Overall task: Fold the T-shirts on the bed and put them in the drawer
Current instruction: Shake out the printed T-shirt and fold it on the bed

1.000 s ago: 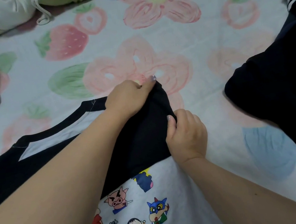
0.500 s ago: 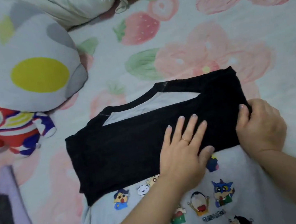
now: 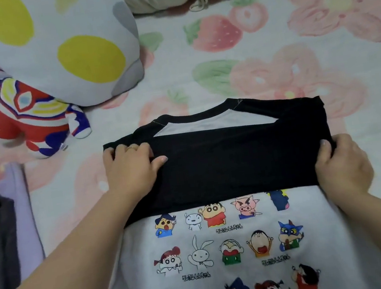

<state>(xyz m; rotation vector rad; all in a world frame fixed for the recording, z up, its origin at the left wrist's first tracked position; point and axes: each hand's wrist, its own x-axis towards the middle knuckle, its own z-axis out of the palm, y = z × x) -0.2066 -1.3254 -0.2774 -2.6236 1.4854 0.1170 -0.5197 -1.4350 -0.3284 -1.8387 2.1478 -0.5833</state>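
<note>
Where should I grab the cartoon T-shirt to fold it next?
Probably at the two ends of the black folded band, one hand from each side. The T-shirt lies flat with its black sleeves folded across, so the outer edges are the parts to pinch. The left hand and right hand already grip there.

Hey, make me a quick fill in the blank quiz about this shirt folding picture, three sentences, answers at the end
1. The T-shirt has black sleeves folded across a ____ body printed with cartoon characters.
2. The ring is worn on the ____ hand.
3. The right hand grips the shirt's right edge, and the plush toy lies on the ____ side of the bed sheet.

Missing words: white; left; left
</note>
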